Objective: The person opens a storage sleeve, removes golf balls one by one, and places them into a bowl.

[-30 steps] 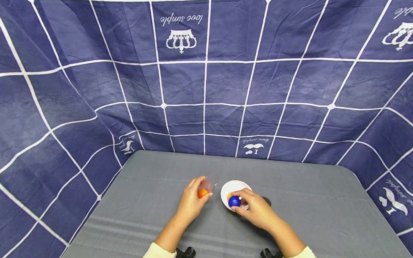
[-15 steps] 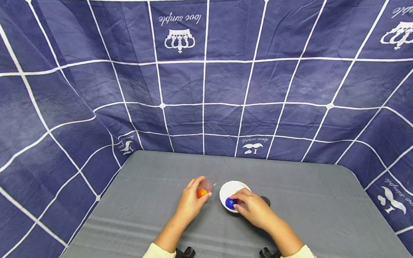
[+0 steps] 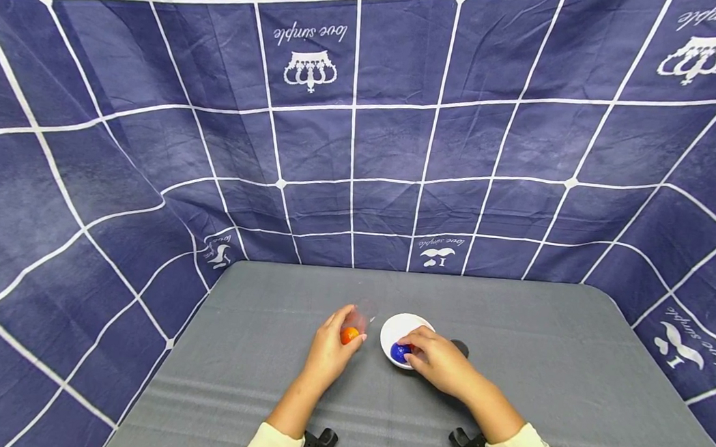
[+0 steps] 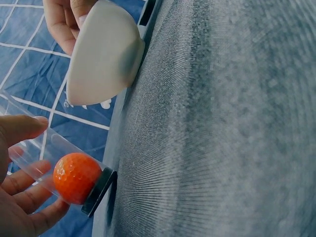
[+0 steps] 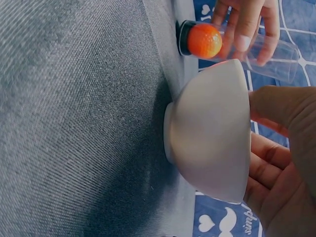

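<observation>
My left hand (image 3: 329,348) holds a clear tube (image 4: 28,143) with a black base (image 4: 98,192), upright on the table. An orange golf ball (image 4: 75,178) lies at its bottom. Just right of it stands a white bowl (image 3: 392,327), whose outer wall (image 5: 212,133) fills the right wrist view. My right hand (image 3: 441,365) reaches over the bowl's right rim. Inside, a blue golf ball (image 3: 398,353) lies against its index finger and thumb, and a bit of red (image 3: 413,348) shows between them. Whether the fingers pinch either one cannot be seen.
A round black piece (image 3: 462,347) lies on the grey table (image 3: 528,357) right of the bowl, partly behind my right hand. A blue cloth with white lines (image 3: 393,143) hangs behind and at both sides. Black wrist mounts (image 3: 321,444) sit under the sleeves.
The blue golf ball has gone down and slightly left, from between my right fingers above the bowl to inside it. A yellow ball seen earlier is now hidden. My left hand stays put.
</observation>
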`<action>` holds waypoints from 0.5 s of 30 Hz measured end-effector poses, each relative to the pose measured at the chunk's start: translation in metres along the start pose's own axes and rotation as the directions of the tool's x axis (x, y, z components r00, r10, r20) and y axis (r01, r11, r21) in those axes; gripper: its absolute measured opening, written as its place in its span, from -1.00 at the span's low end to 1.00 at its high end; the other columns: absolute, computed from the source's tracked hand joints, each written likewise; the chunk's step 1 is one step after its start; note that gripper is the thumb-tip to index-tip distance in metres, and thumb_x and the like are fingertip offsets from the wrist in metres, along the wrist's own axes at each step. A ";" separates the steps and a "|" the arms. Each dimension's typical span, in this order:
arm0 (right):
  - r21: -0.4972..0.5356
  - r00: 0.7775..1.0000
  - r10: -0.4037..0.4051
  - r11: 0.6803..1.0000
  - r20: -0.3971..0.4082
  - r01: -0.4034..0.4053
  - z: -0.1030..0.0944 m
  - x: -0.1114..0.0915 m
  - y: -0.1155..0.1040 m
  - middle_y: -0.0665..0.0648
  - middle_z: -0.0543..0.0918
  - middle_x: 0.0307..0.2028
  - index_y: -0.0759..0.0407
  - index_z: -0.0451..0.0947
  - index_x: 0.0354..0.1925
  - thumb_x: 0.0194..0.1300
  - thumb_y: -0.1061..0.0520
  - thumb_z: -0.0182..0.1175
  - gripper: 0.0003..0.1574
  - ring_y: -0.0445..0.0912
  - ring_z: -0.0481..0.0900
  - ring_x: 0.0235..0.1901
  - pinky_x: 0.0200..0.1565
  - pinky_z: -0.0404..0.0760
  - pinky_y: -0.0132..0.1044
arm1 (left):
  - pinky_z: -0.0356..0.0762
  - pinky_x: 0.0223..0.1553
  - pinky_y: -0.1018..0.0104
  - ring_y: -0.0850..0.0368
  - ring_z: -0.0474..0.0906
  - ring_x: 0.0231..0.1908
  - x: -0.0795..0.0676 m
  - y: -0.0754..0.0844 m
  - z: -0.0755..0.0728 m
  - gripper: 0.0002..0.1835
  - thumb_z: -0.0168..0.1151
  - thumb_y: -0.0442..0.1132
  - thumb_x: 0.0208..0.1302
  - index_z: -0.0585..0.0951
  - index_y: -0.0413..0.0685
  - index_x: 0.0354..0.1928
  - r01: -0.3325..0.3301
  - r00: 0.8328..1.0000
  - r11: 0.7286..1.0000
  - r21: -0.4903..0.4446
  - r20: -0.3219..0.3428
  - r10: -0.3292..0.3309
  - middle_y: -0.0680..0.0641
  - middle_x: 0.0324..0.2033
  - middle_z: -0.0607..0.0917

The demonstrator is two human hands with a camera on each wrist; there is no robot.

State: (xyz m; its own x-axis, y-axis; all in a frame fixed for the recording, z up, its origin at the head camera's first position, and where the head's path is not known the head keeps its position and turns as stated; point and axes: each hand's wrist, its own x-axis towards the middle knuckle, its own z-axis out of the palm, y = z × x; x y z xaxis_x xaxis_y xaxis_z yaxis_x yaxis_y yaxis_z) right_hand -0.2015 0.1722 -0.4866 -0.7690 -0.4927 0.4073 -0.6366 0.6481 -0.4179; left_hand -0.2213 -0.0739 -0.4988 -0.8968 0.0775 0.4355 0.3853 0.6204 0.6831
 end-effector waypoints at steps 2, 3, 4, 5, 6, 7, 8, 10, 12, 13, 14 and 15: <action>0.003 1.000 -0.003 1.000 0.004 0.003 0.000 0.000 0.000 0.04 0.66 -0.18 0.14 0.68 -0.04 0.23 0.26 0.34 -0.71 -0.17 0.63 -0.25 -0.15 0.63 -0.27 | 0.61 0.12 -0.01 -0.05 0.71 0.00 0.000 0.000 0.000 -0.37 0.56 -0.27 0.06 0.56 -0.07 0.22 -0.003 1.000 1.000 0.002 0.002 0.003 -0.14 0.00 0.74; 0.004 1.000 -0.002 1.000 0.008 0.002 0.000 0.000 0.000 0.05 0.66 -0.18 0.15 0.68 -0.04 0.24 0.26 0.34 -0.71 -0.16 0.63 -0.25 -0.15 0.63 -0.27 | 0.61 0.12 -0.01 -0.05 0.71 0.00 0.000 0.000 0.000 -0.37 0.56 -0.27 0.06 0.56 -0.07 0.22 -0.003 1.000 1.000 0.004 0.005 0.003 -0.14 0.00 0.74; 0.005 1.000 0.000 1.000 0.010 0.000 0.000 0.000 0.000 0.05 0.66 -0.18 0.15 0.68 -0.04 0.24 0.26 0.34 -0.71 -0.16 0.64 -0.25 -0.14 0.64 -0.26 | 0.61 0.12 -0.01 -0.05 0.71 0.00 0.000 0.001 0.000 -0.37 0.56 -0.27 0.06 0.56 -0.06 0.22 -0.003 1.000 1.000 0.006 0.007 0.003 -0.14 0.00 0.74; 0.005 1.000 0.001 1.000 0.012 -0.001 0.000 0.001 0.000 0.06 0.66 -0.18 0.15 0.68 -0.04 0.24 0.25 0.33 -0.72 -0.15 0.64 -0.25 -0.14 0.64 -0.26 | 0.61 0.12 -0.02 -0.05 0.71 0.00 0.000 0.001 0.000 -0.37 0.56 -0.27 0.06 0.57 -0.06 0.22 -0.003 1.000 1.000 0.005 0.009 0.003 -0.14 0.01 0.74; 0.007 1.000 0.006 1.000 0.017 -0.006 0.000 0.001 0.000 0.06 0.66 -0.18 0.15 0.67 -0.04 0.25 0.25 0.33 -0.72 -0.14 0.64 -0.25 -0.13 0.64 -0.25 | 0.61 0.12 -0.02 -0.05 0.70 0.00 0.000 0.001 0.000 -0.38 0.56 -0.27 0.06 0.57 -0.06 0.21 -0.004 1.000 1.000 0.004 0.010 0.004 -0.14 0.01 0.74; 0.009 1.000 0.010 1.000 0.019 -0.010 0.000 0.001 0.000 0.07 0.66 -0.17 0.15 0.67 -0.04 0.25 0.24 0.33 -0.72 -0.13 0.65 -0.24 -0.13 0.64 -0.25 | 0.61 0.12 -0.01 -0.05 0.70 0.00 0.000 0.001 -0.001 -0.38 0.56 -0.27 0.06 0.57 -0.06 0.21 -0.005 1.000 1.000 0.002 0.011 0.005 -0.13 0.01 0.74; 0.009 1.000 0.014 1.000 0.020 -0.015 0.000 0.001 0.000 0.07 0.66 -0.17 0.15 0.67 -0.04 0.26 0.23 0.33 -0.72 -0.13 0.65 -0.24 -0.12 0.64 -0.24 | 0.61 0.12 -0.01 -0.05 0.70 0.00 0.000 0.001 -0.001 -0.38 0.56 -0.27 0.06 0.57 -0.06 0.22 -0.003 1.000 1.000 -0.001 0.012 0.003 -0.13 0.01 0.73; 0.008 1.000 0.023 1.000 0.020 -0.023 0.000 0.001 0.000 0.06 0.66 -0.17 0.13 0.67 -0.03 0.27 0.21 0.33 -0.72 -0.13 0.65 -0.23 -0.10 0.64 -0.23 | 0.61 0.11 0.01 -0.03 0.70 -0.01 0.000 0.002 -0.001 -0.38 0.55 -0.26 0.07 0.57 -0.05 0.22 -0.005 1.000 1.000 -0.005 0.015 0.005 -0.12 0.00 0.73; 0.012 0.999 0.031 0.999 0.016 -0.031 0.000 0.001 -0.001 0.03 0.66 -0.15 0.11 0.67 -0.02 0.28 0.19 0.33 -0.73 -0.14 0.66 -0.21 -0.08 0.65 -0.23 | 0.61 0.10 0.03 -0.01 0.70 -0.03 0.000 0.002 -0.001 -0.37 0.55 -0.26 0.07 0.58 -0.05 0.23 -0.012 1.000 1.000 -0.009 0.017 0.012 -0.11 -0.02 0.73; 0.017 0.999 0.035 0.999 0.012 -0.035 0.000 0.001 -0.001 0.02 0.66 -0.14 0.10 0.67 -0.02 0.29 0.19 0.32 -0.73 -0.15 0.66 -0.20 -0.07 0.65 -0.23 | 0.61 0.09 0.03 0.00 0.70 -0.04 0.000 0.002 -0.002 -0.37 0.55 -0.26 0.07 0.58 -0.05 0.23 -0.016 1.000 1.000 -0.011 0.017 0.016 -0.10 -0.03 0.73; 0.022 0.999 0.037 0.999 0.004 -0.037 0.000 0.001 -0.001 0.01 0.66 -0.14 0.09 0.68 -0.02 0.29 0.19 0.32 -0.73 -0.16 0.66 -0.20 -0.07 0.65 -0.23 | 0.61 0.08 0.04 0.00 0.70 -0.05 0.000 0.003 -0.002 -0.37 0.55 -0.26 0.06 0.58 -0.05 0.23 -0.025 1.000 1.000 -0.012 0.015 0.025 -0.09 -0.05 0.73; 0.031 0.999 0.037 0.999 -0.008 -0.037 0.000 0.001 -0.001 0.00 0.67 -0.14 0.09 0.68 -0.03 0.29 0.20 0.33 -0.73 -0.16 0.67 -0.20 -0.08 0.65 -0.24 | 0.61 0.07 0.05 0.01 0.70 -0.06 0.000 0.003 -0.002 -0.37 0.55 -0.26 0.06 0.58 -0.05 0.23 -0.034 0.999 0.999 -0.013 0.013 0.034 -0.09 -0.06 0.73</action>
State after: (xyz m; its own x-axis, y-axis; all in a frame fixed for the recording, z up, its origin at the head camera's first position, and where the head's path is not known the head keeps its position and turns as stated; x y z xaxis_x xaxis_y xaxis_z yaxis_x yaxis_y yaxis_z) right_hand -0.2019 0.1715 -0.4856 -0.7916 -0.4636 0.3981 -0.6093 0.6477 -0.4573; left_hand -0.2197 -0.0737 -0.4955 -0.8858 0.1086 0.4511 0.4183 0.6075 0.6752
